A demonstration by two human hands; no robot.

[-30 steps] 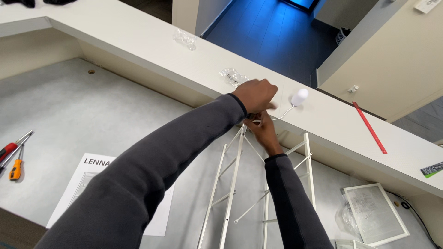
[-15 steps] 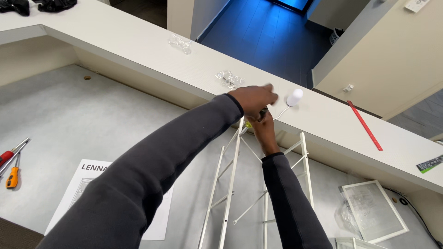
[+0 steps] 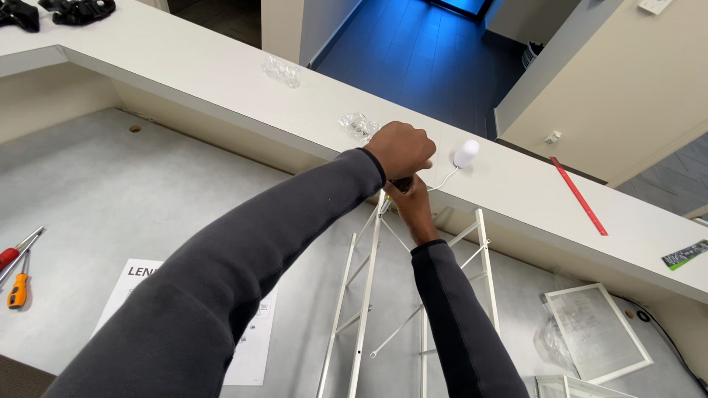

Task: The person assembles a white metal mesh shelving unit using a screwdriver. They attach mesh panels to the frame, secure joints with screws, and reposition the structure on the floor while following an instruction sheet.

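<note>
Grey desk | white metal frame [image 3: 372,295] top beneath hands | left hand [image 3: 402,149] fisted on dark tool handle [image 3: 402,183] | right hand [image 3: 413,205] gripping frame

The left hand [image 3: 402,149] is closed over a dark tool [image 3: 402,183], and only a small part of the tool shows below the fist, so its kind cannot be told. The right hand [image 3: 411,205] is partly covered by the left hand; its fingertips are hidden. The top of the white metal frame [image 3: 372,273] disappears behind both hands, and its lower end is cut by the bottom edge. Left of the frame, the instruction sheet [image 3: 254,332] lies partly under the left sleeve. The content of the clear bag [image 3: 359,125] above the frame is too small to tell.
</note>
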